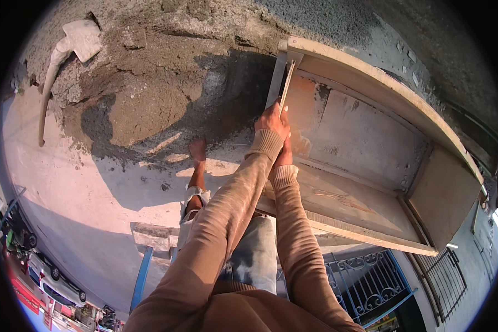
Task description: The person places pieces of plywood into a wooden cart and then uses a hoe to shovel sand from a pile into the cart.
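Observation:
A long wooden box (pixel 371 237), open toward me, stands tilted in front of me on the right. At its left end a thin wooden strip (pixel 287 86) runs up from my hands beside a grey end board (pixel 275 81). My left hand (pixel 271 120) is closed around the strip's lower part. Just below and partly behind it, my right hand (pixel 284 153) is closed at the same end of the box. What its fingers hold is hidden. Both forearms wear brown, dusty knitted sleeves.
A wet mortar heap (pixel 149 102) spreads over the ground at the left, where a hoe (pixel 50 88) lies. My bare foot (pixel 197 148) stands at its near edge. Below the box are a blue metal railing (pixel 365 282) and a blue bar (pixel 141 276). Parked vehicles (pixel 61 290) show far left.

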{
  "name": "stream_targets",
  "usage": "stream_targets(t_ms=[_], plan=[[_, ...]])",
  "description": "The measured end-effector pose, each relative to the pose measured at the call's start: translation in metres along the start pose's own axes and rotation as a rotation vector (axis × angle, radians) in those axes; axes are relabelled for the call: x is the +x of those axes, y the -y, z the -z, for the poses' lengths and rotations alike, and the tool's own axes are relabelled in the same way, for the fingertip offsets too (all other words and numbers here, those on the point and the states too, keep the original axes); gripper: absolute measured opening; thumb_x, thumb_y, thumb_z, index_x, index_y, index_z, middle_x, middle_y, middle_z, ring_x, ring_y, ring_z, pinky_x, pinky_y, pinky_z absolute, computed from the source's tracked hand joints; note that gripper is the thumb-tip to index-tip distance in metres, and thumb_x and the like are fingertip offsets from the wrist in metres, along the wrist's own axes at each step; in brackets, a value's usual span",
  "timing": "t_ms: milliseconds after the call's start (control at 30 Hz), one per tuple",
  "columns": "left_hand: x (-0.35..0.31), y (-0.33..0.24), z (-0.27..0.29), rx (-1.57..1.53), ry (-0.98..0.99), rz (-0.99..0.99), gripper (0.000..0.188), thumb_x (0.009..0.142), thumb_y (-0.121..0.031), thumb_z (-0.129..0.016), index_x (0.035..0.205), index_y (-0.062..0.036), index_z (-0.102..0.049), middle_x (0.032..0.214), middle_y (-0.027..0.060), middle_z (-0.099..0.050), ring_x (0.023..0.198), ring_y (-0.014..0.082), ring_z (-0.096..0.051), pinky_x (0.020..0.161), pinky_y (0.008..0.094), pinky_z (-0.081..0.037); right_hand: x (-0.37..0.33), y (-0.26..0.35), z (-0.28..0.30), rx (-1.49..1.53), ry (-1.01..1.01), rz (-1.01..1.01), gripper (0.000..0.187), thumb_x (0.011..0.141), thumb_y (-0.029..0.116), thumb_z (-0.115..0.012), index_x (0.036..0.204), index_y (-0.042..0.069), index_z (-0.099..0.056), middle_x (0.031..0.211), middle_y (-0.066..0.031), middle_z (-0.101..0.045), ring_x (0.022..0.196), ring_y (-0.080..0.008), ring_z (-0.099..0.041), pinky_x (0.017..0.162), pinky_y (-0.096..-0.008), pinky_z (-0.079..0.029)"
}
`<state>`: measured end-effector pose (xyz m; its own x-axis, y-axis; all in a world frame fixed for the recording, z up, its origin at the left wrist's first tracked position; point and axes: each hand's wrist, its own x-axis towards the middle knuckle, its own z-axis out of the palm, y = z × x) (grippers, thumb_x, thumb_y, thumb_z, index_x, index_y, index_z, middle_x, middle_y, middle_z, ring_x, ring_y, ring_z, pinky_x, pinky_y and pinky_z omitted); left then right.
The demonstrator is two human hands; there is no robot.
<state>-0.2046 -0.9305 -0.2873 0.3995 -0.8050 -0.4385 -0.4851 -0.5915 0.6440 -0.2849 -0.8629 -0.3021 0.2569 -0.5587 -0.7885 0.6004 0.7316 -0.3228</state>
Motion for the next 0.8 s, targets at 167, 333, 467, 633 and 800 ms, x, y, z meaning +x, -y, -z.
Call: stream_targets(t_ms=[167,333,467,633,800], plan=[[-0.022,0.021,0.068,-0.163,-0.087,0.046,0.076,0.089,-0.051,-0.059,0.145,-0.0074,-0.031,0.143,0.0201,-0.042,0.130,0.0366,-0.043,0.102,0.0467,-0.041,-0.018,-0.007,-0.027,-0.446,-0.125,0.101,0.083,0.093,0.069,-0.033,0.147,0.006,-0.032,0.150,-0.0158,-0.036,0.139,-0.0310,-0.033,0.114,-0.0447,-0.024],[-0.039,0.103,0.260,-0.170,-0.476,-0.171,0.063,0.093,-0.034,-0.061,0.140,-0.0002,-0.037,0.138,0.0245,-0.045,0.127,0.0412,-0.045,0.104,0.0462,-0.040,-0.040,0.009,-0.038,-0.669,-0.383,0.206,0.089,0.089,0.071,-0.041,0.143,0.000,-0.039,0.147,-0.0211,-0.039,0.139,-0.0357,-0.031,0.114,-0.0486,-0.017],[-0.058,0.167,0.501,0.561,-0.951,-0.131,0.078,0.080,-0.041,-0.075,0.140,-0.0031,-0.041,0.146,0.0180,-0.040,0.136,0.0365,-0.034,0.107,0.0508,-0.032,-0.093,-0.015,-0.141,-0.823,-0.458,0.411,0.071,0.094,0.059,-0.047,0.126,-0.004,-0.055,0.125,-0.0206,-0.059,0.120,-0.0310,-0.054,0.103,-0.0437,-0.036],[-0.039,0.245,0.689,1.223,-0.563,-0.032,0.098,0.065,-0.055,-0.081,0.142,-0.0120,-0.039,0.149,0.0117,-0.038,0.136,0.0309,-0.036,0.109,0.0489,-0.030,-0.115,-0.086,-0.241,-0.929,-0.172,0.415,0.048,0.098,0.040,-0.053,0.104,-0.007,-0.065,0.092,-0.0076,-0.067,0.086,-0.0114,-0.057,0.077,-0.0244,-0.044],[0.013,0.347,0.759,0.905,-0.299,0.396,0.092,0.066,-0.045,-0.082,0.142,-0.0153,-0.039,0.137,0.0117,-0.048,0.126,0.0291,-0.046,0.098,0.0438,-0.042,-0.130,-0.155,-0.323,-0.951,0.202,0.143,0.040,0.099,0.032,-0.055,0.114,-0.004,-0.061,0.106,-0.0106,-0.068,0.097,-0.0153,-0.062,0.083,-0.0272,-0.048]])
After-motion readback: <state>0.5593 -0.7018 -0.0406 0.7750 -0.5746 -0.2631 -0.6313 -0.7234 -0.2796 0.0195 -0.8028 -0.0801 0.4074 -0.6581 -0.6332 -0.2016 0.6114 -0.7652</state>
